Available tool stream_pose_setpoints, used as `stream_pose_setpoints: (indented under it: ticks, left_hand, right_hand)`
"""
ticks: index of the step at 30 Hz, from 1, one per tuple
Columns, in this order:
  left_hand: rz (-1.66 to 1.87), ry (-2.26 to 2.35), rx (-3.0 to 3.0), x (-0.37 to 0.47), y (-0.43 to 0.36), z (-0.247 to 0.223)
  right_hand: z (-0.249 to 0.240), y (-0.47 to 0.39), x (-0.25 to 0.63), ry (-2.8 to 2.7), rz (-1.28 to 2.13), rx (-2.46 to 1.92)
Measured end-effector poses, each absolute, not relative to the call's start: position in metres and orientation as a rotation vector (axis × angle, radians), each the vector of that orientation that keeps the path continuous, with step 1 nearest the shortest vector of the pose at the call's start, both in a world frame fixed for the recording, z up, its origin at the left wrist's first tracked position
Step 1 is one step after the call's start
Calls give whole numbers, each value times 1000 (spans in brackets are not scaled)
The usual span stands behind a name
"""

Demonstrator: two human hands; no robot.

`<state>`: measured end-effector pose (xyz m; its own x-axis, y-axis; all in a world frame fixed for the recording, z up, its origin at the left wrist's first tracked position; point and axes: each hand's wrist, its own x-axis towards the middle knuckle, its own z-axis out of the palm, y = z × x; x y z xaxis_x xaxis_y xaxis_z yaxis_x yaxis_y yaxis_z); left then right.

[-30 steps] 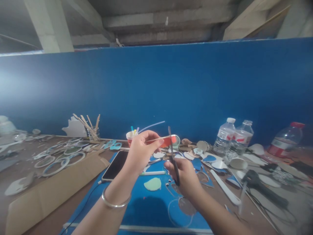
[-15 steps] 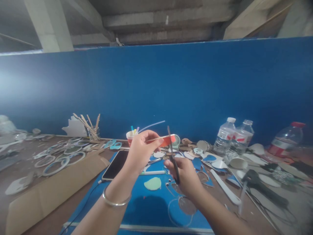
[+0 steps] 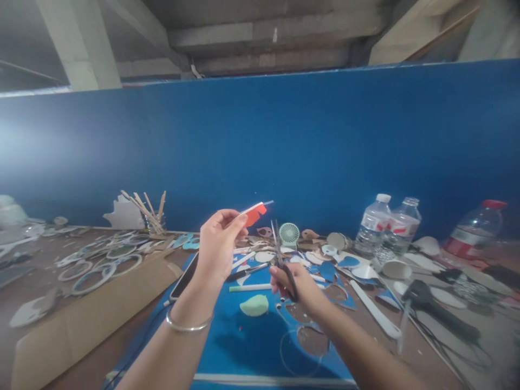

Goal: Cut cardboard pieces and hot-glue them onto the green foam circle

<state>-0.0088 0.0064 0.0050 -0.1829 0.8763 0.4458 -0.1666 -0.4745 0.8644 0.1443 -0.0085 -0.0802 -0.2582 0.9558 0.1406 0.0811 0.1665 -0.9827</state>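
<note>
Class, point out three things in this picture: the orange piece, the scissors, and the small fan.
orange piece [image 3: 255, 214], head view, on its orange face
scissors [image 3: 290, 277], head view, on the dark handle loop
small fan [image 3: 288, 234], head view, on its round grille

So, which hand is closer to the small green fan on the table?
The right hand. It holds the scissors just below the fan. The left hand, holding the orange piece, is further to the fan's left.

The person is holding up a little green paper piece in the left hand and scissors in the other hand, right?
Not quite: the paper piece in the left hand is orange-red, not green. The right hand does hold the scissors. The head view shows it.
</note>
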Motion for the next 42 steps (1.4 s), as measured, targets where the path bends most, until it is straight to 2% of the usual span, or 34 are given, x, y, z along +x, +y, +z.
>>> stream_pose_setpoints:
  ticks: [7,9,12,13,17,24,28,36,42]
  left_hand:
    - [1645,1070,1555,-24,9,12]
    - [1436,1231,1871,-31,17,5]
    - [759,1595,2327,-39,35,-17]
    - [654,1661,2348,-41,42,-26]
    - [488,1791,2430,-40,58,-53]
    - [-32,1519,2577,-27,64,-84]
    - [-89,1514,2606,-27,67,-95]
    - [76,1687,2631,-31,75,-95]
    - [56,1402,2709,-19,73,-97]
  right_hand:
    - [-64,-1,164,-1363,1217,-1073]
    - [-62,0,166,-1299,1220,-1077]
    - [-60,-2,164,-1233,1215,-1073]
    - [-59,-4,164,-1222,1215,-1072]
    - [-56,-9,162,-1205,1244,-1068]
    - [-57,-7,162,-1236,1237,-1023]
    - [-58,-7,162,-1228,1236,-1037]
    - [-55,-9,161,-1263,1211,-1013]
    - [-58,-6,163,-1285,1221,-1011]
